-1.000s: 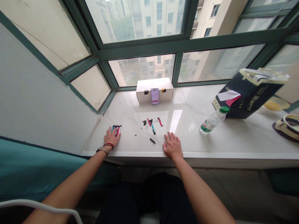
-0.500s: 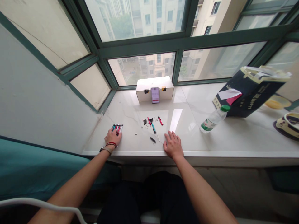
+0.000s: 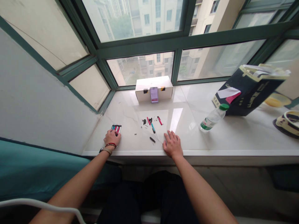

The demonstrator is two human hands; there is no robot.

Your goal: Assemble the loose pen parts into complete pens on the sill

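Note:
On the left of the white sill, several pens (image 3: 117,127) in blue, red and white lie side by side in a row. My left hand (image 3: 112,137) is closed around their near ends, with its fingers bent and the pens' lower parts hidden under it. My right hand (image 3: 172,145) rests flat near the sill's front edge, fingers apart and holding nothing. Between the hands lie loose pen parts: a blue barrel (image 3: 153,128), a red barrel (image 3: 159,120), a black barrel (image 3: 152,139) and several small black pieces (image 3: 144,121). A thin white refill (image 3: 157,135) lies near my right fingertips.
A white box (image 3: 154,82) with a purple packet (image 3: 154,95) at its front stands by the window. To the right are a plastic bottle (image 3: 212,119) with a green cap, a dark paper bag (image 3: 249,91) and a round container (image 3: 288,124). The sill's front edge (image 3: 149,153) runs below my hands.
My left hand has shifted slightly on the pens, and the row looks a little tighter at its right end. My right hand and the loose parts stay where they were.

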